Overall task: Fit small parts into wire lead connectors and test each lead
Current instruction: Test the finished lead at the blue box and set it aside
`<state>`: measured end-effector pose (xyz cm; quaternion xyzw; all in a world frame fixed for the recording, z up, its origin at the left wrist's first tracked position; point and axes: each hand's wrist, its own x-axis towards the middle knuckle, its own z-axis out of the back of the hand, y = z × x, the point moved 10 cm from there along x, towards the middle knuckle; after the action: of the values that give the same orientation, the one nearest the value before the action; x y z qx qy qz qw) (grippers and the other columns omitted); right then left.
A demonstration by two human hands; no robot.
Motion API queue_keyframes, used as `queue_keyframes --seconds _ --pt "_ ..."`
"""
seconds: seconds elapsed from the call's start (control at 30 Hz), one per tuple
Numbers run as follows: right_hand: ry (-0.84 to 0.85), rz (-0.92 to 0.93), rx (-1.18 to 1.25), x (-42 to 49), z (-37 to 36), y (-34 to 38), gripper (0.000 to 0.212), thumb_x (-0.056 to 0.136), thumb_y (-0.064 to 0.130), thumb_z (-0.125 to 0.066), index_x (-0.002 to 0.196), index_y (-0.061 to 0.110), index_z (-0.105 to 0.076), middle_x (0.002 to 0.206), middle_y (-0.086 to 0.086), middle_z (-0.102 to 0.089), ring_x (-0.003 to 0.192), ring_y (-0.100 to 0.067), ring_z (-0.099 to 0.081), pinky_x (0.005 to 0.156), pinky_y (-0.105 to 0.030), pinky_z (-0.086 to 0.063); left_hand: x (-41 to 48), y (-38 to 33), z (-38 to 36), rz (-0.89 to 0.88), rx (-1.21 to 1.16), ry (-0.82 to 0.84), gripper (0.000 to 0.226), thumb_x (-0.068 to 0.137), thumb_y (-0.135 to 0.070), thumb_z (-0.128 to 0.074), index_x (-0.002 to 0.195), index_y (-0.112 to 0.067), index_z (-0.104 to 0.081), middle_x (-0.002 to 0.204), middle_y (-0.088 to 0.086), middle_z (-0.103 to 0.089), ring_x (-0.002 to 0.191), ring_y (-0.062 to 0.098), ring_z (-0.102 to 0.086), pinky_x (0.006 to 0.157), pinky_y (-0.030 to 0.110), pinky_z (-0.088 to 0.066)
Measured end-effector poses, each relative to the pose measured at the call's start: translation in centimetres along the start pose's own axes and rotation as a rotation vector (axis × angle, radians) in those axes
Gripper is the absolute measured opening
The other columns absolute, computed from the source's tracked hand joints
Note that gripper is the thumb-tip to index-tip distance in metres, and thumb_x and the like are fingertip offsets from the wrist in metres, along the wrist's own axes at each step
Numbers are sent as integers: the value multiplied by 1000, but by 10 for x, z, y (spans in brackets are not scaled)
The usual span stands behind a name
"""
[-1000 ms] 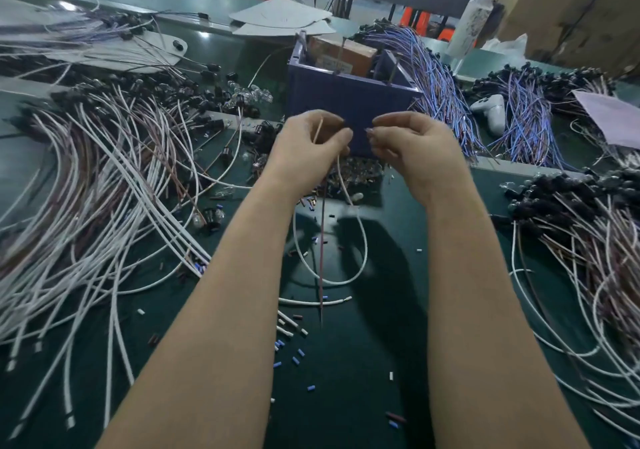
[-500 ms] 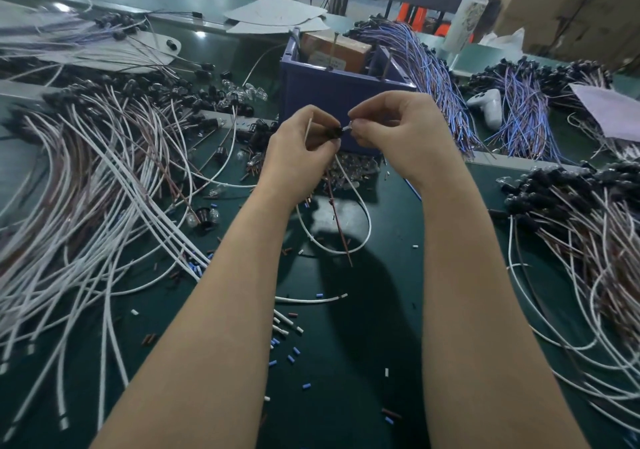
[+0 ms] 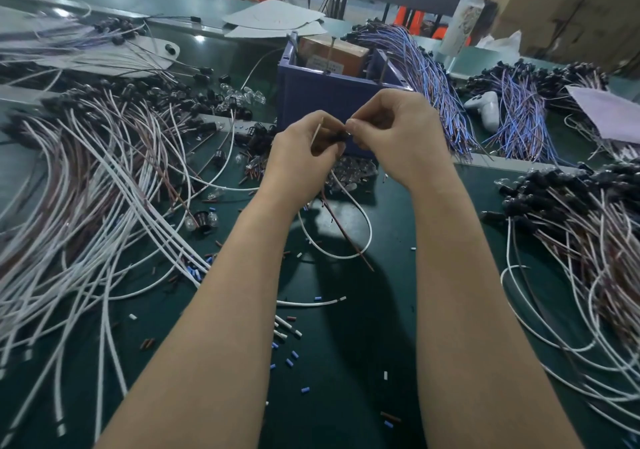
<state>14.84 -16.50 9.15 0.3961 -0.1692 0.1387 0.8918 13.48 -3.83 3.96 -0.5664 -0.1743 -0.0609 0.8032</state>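
Observation:
My left hand (image 3: 302, 157) grips a small black connector (image 3: 337, 136) above the green bench. A white wire (image 3: 360, 220) and a brown wire (image 3: 346, 237) hang from it in a loop. My right hand (image 3: 398, 136) pinches a tiny part against the connector's open end; the part itself is hidden by my fingertips. A thin pale wire end sticks up beside my left thumb. A pile of small clear bulbs (image 3: 356, 169) lies just under my hands.
A blue bin (image 3: 325, 98) holding a brown box stands right behind my hands. White-and-brown leads (image 3: 86, 185) sprawl at left, more leads with black connectors (image 3: 581, 226) at right, blue-purple bundles (image 3: 433, 81) behind. Cut sleeve bits (image 3: 287, 355) litter the mat.
My hands came together, and my right fingertips now press at the connector held in my left hand. The hanging wires swung slightly to the right.

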Motion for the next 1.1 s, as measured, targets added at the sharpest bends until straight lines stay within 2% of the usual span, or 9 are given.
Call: queue_keyframes --seconds 0.2,0.33,0.53,0.7,0.77,0.83,0.93,1.0,1.1 --pt "13 -22 1 1 -6 -8 7 81 18 -72 76 20 -68 78 0 -70 73 -12 -65 71 -21 -53 -1 -2 -1 -21 58 3 14 88 -10 -62 100 -15 -67 89 0 -71 86 15 -66 83 31 -53" --pt "44 -120 213 -1 -16 -23 16 81 13 -73 69 22 -66 72 -3 -69 73 -20 -67 75 -36 -57 -2 -5 1 -44 89 5 13 87 -9 -63 97 -15 -69 81 -9 -69 78 6 -64 79 24 -52" --pt "68 -229 377 -5 -27 -44 17 82 12 -72 69 20 -66 65 2 -66 56 -5 -60 58 -18 -50 -3 -3 -5 -24 168 54 16 87 -12 -62 102 -12 -70 92 2 -72 88 16 -66 83 32 -52" --pt "119 -292 292 -10 -43 -54 7 88 17 -66 85 14 -71 69 0 -66 60 -10 -58 66 -30 -54 -1 15 -5 85 209 57 18 87 -19 -65 104 -15 -70 96 1 -72 91 14 -65 81 24 -49" --pt "185 -319 225 -11 -43 -53 13 90 18 -64 99 11 -68 79 -4 -67 64 -15 -59 71 -34 -57 0 22 -1 143 211 14 19 87 -22 -66 105 -15 -69 96 1 -70 91 14 -64 79 22 -46" --pt "309 -317 135 -14 -43 -45 10 86 22 -68 90 12 -65 74 -2 -66 58 -11 -60 59 -26 -56 0 29 5 194 199 -37 20 87 -22 -65 105 -14 -67 94 2 -68 90 20 -64 83 26 -49" --pt "655 -266 -40 -34 -60 -26 20 82 29 -72 73 12 -65 57 3 -67 49 -4 -62 47 -16 -49 0 37 13 249 153 -90 18 88 -21 -64 104 -12 -66 89 2 -65 91 24 -64 86 35 -52" --pt "828 -272 -153 -50 -73 -20 23 83 29 -71 78 8 -66 60 1 -69 50 -5 -64 49 -16 -51 0 39 15 262 143 -103 18 88 -21 -64 103 -12 -66 88 1 -64 92 23 -63 87 35 -51" --pt "930 -313 -232 -63 -87 -17 18 86 18 -69 88 2 -63 65 -7 -68 46 -8 -63 48 -19 -54 -1 40 15 270 138 -107 19 88 -22 -64 104 -12 -66 88 0 -63 92 23 -63 85 32 -50"
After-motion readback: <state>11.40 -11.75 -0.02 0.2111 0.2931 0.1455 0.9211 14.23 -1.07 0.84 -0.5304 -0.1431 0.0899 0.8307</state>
